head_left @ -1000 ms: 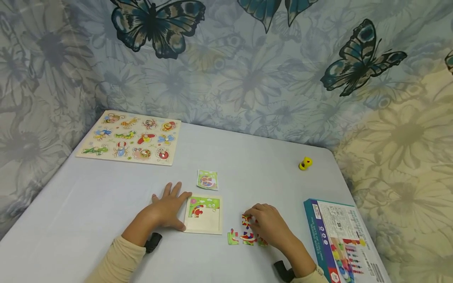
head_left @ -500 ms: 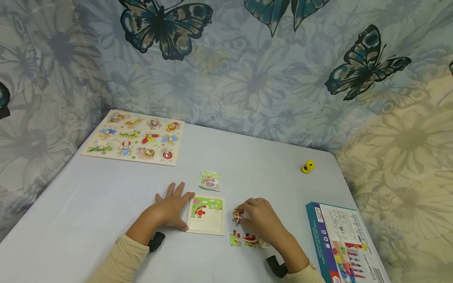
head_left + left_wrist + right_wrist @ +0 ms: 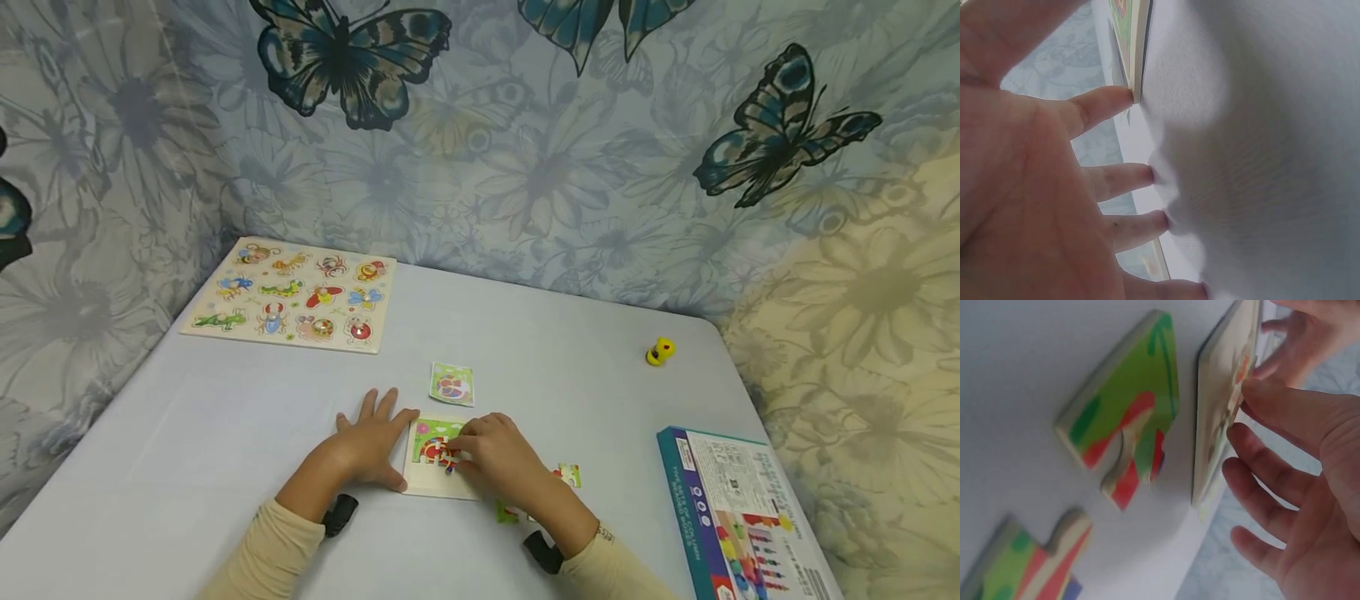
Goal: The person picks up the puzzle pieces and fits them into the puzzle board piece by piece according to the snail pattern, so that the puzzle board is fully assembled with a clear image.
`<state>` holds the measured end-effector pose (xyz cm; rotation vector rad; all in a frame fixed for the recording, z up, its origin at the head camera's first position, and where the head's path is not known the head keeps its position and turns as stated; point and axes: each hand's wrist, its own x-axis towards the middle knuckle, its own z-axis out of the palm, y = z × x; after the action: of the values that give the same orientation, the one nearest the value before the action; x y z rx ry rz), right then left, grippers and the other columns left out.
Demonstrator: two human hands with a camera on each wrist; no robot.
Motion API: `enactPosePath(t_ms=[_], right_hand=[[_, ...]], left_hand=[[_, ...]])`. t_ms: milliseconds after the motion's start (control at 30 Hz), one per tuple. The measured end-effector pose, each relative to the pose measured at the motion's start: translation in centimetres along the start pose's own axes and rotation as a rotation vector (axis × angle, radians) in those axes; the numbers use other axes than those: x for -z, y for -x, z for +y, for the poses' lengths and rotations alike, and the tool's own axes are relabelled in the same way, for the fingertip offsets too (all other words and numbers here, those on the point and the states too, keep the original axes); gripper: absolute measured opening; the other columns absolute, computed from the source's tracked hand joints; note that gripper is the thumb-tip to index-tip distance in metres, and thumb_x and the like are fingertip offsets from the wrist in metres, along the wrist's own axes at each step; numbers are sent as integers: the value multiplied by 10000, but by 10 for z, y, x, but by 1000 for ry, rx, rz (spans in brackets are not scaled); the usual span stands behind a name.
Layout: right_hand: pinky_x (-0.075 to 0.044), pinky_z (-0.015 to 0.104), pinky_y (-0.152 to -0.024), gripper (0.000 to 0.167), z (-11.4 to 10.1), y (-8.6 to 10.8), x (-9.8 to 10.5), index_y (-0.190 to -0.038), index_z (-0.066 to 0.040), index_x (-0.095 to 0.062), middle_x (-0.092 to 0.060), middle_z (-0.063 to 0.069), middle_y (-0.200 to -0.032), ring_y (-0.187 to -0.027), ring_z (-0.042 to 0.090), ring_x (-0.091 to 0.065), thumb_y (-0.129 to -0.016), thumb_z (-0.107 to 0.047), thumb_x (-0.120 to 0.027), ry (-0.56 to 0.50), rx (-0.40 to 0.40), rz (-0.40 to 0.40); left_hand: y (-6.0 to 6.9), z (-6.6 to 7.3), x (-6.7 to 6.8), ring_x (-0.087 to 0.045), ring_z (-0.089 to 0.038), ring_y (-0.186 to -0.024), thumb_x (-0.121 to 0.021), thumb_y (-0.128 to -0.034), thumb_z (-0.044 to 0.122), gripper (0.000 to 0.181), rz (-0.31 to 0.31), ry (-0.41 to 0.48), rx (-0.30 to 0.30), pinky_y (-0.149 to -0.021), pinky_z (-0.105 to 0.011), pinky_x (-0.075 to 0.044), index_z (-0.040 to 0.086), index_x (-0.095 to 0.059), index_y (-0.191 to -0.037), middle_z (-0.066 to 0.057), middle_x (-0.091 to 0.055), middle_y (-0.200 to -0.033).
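The wooden puzzle tray (image 3: 435,483) lies flat, with green and red pieces (image 3: 429,437) in its upper part. My left hand (image 3: 367,450) is spread at the tray's left side, its thumb and index fingertips touching the edge; in the left wrist view a fingertip of the left hand (image 3: 1041,175) meets the tray's corner (image 3: 1137,87). Over the tray's right half, my right hand (image 3: 502,458) pinches a red and blue piece (image 3: 449,467) between thumb and fingers. In the right wrist view the right hand (image 3: 1304,469) partly hides that piece. Loose green and red pieces (image 3: 1129,406) lie beside the tray (image 3: 1216,369).
A small picture card (image 3: 452,385) lies behind the tray. The insect board (image 3: 292,296) is at the back left, a yellow toy (image 3: 661,352) at the back right, and a teal-edged box (image 3: 738,508) at the right. Another loose piece (image 3: 570,475) lies right of my right hand.
My right hand has carried the red and blue piece left from the loose pieces to the tray. The left hand has stayed at the tray's edge; the whole head view has shifted slightly.
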<state>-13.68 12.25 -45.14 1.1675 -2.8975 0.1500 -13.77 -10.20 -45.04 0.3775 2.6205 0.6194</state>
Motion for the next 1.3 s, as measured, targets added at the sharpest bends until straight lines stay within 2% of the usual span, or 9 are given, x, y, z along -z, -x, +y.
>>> enactPosePath(t_ms=[400,567,700,833,1133,1300], right_hand=[[-447,362,-964,217,0,-1,-2,-993,-235,-780,-695,-67,-954,-943,141,-611,-783,-280,-811,114,44,90],[-439,365,-978,251,-1,-1,-3,-1006,-234,-779,-692,-67,-957,-959,147,-605,-763,-276,-828,132,33,93],[-426,364,-996,286,-2,1,-2,-1058,-233,-767,-687,-63,-993,-1008,158,-593,-779,-274,-817,125,10,54],[-409,384,-1011,290,-3,4,-2,-1090,-213,-754,-683,-48,-1047,-1058,180,-578,-807,-261,-795,75,-8,17],[-391,390,-1027,246,-3,8,-3,-1099,-208,-732,-664,-49,-1076,-1096,187,-563,-859,-256,-741,64,12,14],[-369,413,-1053,291,12,21,9,-1120,-197,-722,-667,-24,-1107,-1116,193,-556,-835,-239,-764,-1,-78,27]], left_hand=[[-2,5,3,-49,-523,-1439,-915,-625,300,949,-4,-16,-12,-951,-835,-141,132,-447,-1433,-268,-159,-1576],[-3,6,3,-45,-522,-1440,-917,-624,297,952,-9,-14,-12,-948,-837,-139,133,-444,-1434,-265,-152,-1578],[-5,7,3,-49,-523,-1438,-917,-619,303,958,-7,-18,-17,-942,-840,-140,129,-443,-1433,-266,-153,-1577],[-5,6,2,-59,-528,-1435,-921,-609,308,966,-3,-25,-20,-937,-842,-144,124,-448,-1431,-270,-163,-1574],[-3,2,0,-65,-534,-1431,-923,-605,302,966,7,-13,-17,-933,-843,-147,115,-453,-1428,-280,-169,-1569],[1,1,-1,-67,-545,-1424,-927,-596,287,971,16,0,-21,-920,-852,-143,99,-453,-1423,-294,-168,-1563]])
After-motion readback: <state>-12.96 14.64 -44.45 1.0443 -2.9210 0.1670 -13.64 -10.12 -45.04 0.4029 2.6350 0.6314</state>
